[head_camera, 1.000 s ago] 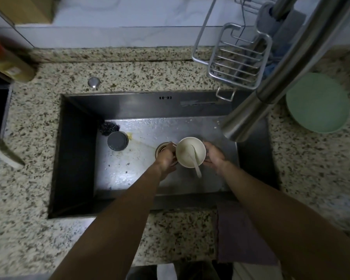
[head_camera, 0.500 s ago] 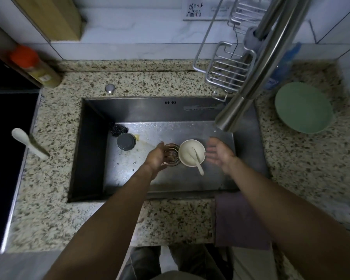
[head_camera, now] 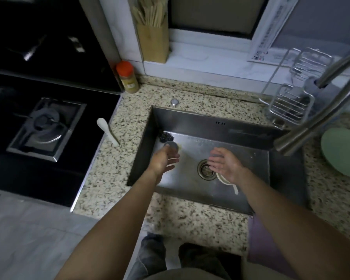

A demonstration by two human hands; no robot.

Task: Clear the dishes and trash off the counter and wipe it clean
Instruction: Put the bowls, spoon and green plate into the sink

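Both my hands hover over the steel sink [head_camera: 240, 134], empty, with fingers loosely spread. My left hand [head_camera: 164, 160] is above the sink's left part, near a round drain stopper [head_camera: 171, 145] and a dark scrubber [head_camera: 166, 136]. My right hand [head_camera: 224, 165] is just right of the drain [head_camera: 205, 170] and hides most of the white bowl [head_camera: 223, 179] standing on the sink floor; its white spoon [head_camera: 235, 188] sticks out toward me. Another white spoon [head_camera: 107, 131] lies on the speckled counter [head_camera: 121, 158] beside the stove. A green plate [head_camera: 343, 152] sits on the counter at the far right.
The faucet spout [head_camera: 311, 126] reaches over the sink's right side, with a wire rack [head_camera: 289, 106] behind it. A spice jar with an orange lid [head_camera: 127, 77] and a chopstick holder [head_camera: 153, 35] stand at the back. The black gas stove [head_camera: 42, 126] is left. A purple cloth [head_camera: 261, 241] hangs over the front edge.
Both hands let go of the bowl, which now rests on the sink floor, and lifted apart. My view swung left, bringing the stove into sight.
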